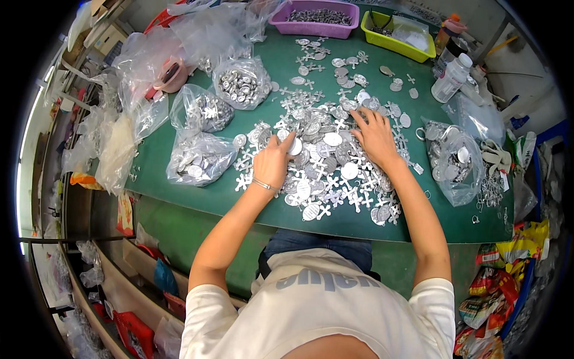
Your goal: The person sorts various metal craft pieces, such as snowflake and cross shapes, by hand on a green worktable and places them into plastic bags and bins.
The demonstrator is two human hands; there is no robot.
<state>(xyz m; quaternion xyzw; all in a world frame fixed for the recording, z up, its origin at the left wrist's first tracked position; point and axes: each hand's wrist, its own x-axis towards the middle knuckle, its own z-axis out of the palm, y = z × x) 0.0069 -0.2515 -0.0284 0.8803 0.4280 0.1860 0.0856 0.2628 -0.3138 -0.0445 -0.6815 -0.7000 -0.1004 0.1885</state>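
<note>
A heap of silver metal charms (326,158) (small crosses and oval medals) lies spread over the middle of the green tabletop (197,194). The left hand (274,161) pinches one oval medal (295,146) between thumb and fingertips at the heap's left edge. The right hand (375,136) rests open, fingers spread flat on the charms. Clear plastic bags of silver parts (200,157) lie to the left, another clear bag (455,161) to the right. At the far edge stand a purple tray (315,27), a yellow-green tray (396,43) and a clear bottle (451,79).
</note>
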